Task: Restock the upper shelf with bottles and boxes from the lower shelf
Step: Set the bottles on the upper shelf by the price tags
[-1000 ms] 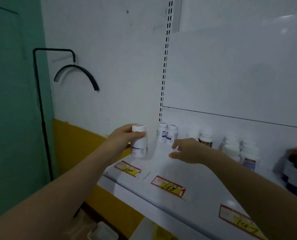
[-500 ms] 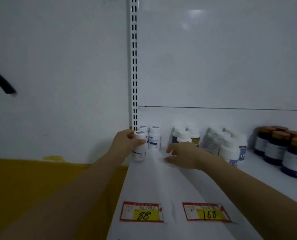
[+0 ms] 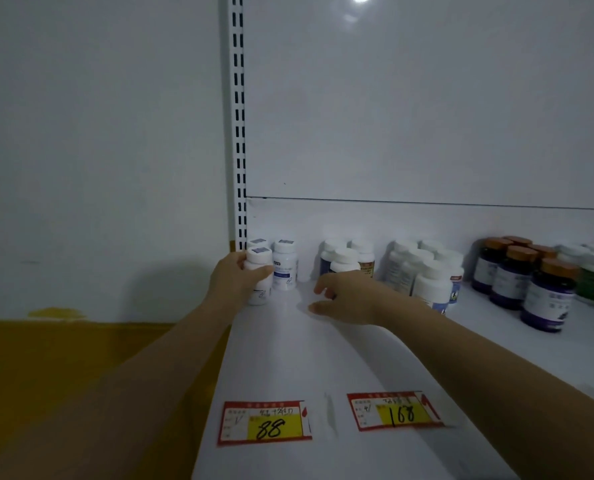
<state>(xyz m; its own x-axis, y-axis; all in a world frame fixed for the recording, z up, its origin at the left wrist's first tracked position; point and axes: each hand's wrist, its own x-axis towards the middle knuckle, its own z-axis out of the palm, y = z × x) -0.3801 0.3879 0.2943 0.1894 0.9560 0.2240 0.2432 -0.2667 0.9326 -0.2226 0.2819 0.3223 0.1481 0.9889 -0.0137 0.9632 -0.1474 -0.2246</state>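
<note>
A: Step in hand?
B: Placing, I judge; left hand [image 3: 234, 282] grips 1 white bottle [image 3: 259, 253], fingers [image 3: 262, 271] curled round its body; the bottle is upright at the back-left corner of the shelf [image 3: 288, 358], by the slotted upright [image 3: 238, 116]; probably the upper shelf.
A: Set down yet?
B: Cannot tell; the base looks on the shelf or just above it. It stands just in front of 1 like bottle and just beside a second bottle [image 3: 285, 268].
A: Right hand?
B: Right hand [image 3: 347, 299] holds nothing; fingers loose, slightly curled; low over bare shelf between that group and the next white bottles; contact with the shelf unclear.
A: Next move?
B: My guess: seat the base flat; square it with its neighbour; let go without tipping the 2 close by; then fetch more stock from the lower shelf, which is out of view.
A: Progress?
B: Partway, I judge; bare shelf shows between the bottles and the tags 88 [image 3: 266, 424] and 168 [image 3: 396, 410]; dark bottles [image 3: 548, 299] stand well apart at right.
</note>
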